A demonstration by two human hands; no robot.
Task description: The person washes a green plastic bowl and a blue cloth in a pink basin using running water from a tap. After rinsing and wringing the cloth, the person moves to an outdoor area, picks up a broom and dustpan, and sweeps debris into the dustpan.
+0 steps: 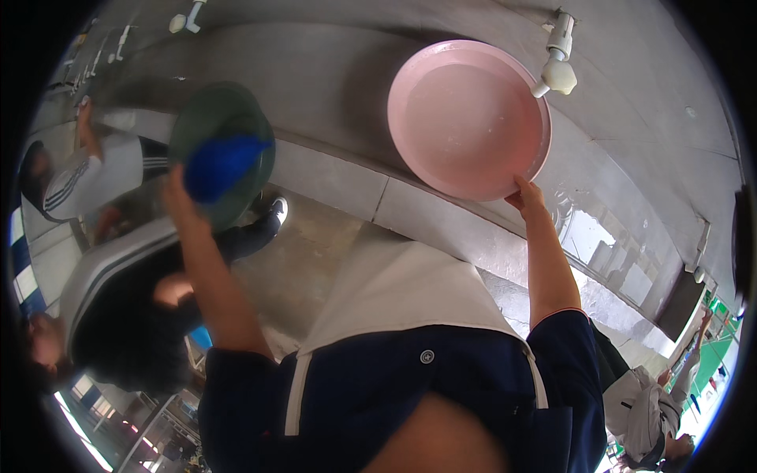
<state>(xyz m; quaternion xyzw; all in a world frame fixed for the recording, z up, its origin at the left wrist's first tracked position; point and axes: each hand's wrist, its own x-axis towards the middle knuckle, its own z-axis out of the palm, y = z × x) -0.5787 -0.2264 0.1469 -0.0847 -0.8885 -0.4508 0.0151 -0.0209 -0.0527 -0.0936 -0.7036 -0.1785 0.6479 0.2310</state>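
My right hand (527,196) grips the near rim of a round pink plastic basin (467,118). The basin holds water, and a white plastic tap (556,68) overlaps its right rim. On the other side, my left hand (183,198) is blurred at the near edge of a dark green basin (222,109) and appears to grip its rim. A bright blue cloth-like item (222,165) lies inside the green basin, too blurred to name exactly. The green basin looks tilted, partly over the front edge of the grey trough (331,71).
The trough's tiled front ledge (355,186) crosses in front of me. More taps (192,18) line the wall. A person in dark clothing (133,313) is close at my left, another person (100,171) beyond. At the far right stands a person in grey (641,402). Water (582,230) gleams in the trough.
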